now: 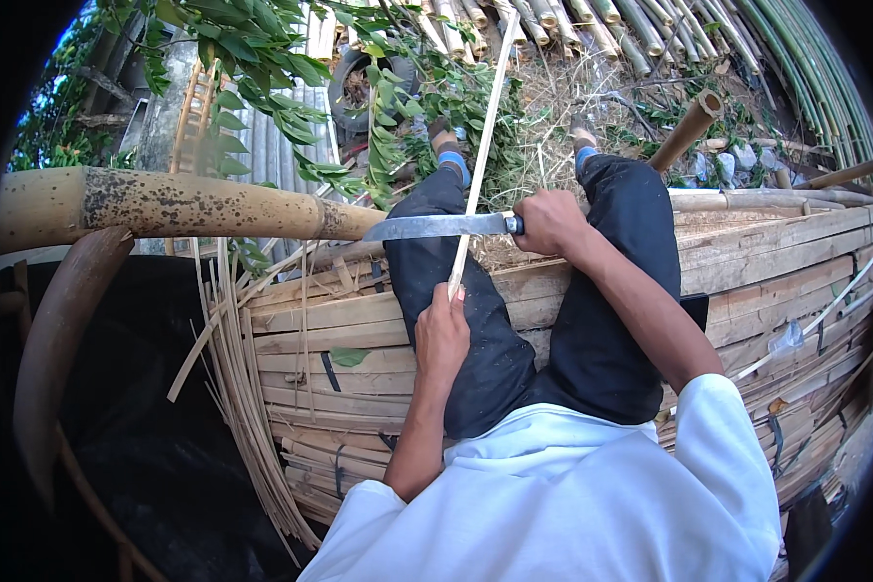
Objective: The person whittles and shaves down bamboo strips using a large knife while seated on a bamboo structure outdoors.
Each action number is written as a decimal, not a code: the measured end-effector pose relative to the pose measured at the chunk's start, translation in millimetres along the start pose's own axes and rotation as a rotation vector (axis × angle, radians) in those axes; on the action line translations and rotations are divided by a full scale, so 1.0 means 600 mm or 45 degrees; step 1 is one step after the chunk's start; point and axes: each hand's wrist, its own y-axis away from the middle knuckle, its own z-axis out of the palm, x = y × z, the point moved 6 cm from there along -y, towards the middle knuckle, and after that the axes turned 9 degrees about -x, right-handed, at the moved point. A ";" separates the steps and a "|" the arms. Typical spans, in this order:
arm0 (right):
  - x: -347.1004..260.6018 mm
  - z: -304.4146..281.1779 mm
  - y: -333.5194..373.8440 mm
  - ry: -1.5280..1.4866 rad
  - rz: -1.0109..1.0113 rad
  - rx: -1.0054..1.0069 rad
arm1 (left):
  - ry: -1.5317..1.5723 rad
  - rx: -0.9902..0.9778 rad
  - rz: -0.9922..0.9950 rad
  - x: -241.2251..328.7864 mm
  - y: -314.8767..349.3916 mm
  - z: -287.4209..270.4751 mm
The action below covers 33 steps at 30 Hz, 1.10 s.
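Note:
My left hand (442, 335) is closed round the near end of a long, pale bamboo strip (487, 131), which slants up and away between my knees. In my right hand (551, 223) is the dark handle of a large knife (432, 227). Its broad grey blade points left and lies across the strip, just beyond my left fingers. Whether the edge has cut into the strip, I cannot tell. The blade's tip reaches over to the end of a thick bamboo pole (204, 202) on the left.
I sit on stacked wooden slats (330, 341). Thin split strips (247, 417) hang at the left. Cut bamboo poles (640, 34) lie at the far side, near a tyre (369, 92) and leafy branches (262, 73). A bamboo post (687, 131) juts up beyond my right knee.

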 end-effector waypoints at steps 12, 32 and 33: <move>0.065 -0.030 -0.017 -0.079 0.250 0.035 | 0.001 -0.010 0.001 -0.006 0.036 -0.021; 0.155 -0.111 -0.038 -0.027 0.566 0.061 | -0.014 -0.192 -0.212 -0.035 0.229 -0.065; 0.148 -0.107 -0.044 -0.038 0.525 0.041 | -0.006 -0.182 -0.230 -0.039 0.237 -0.065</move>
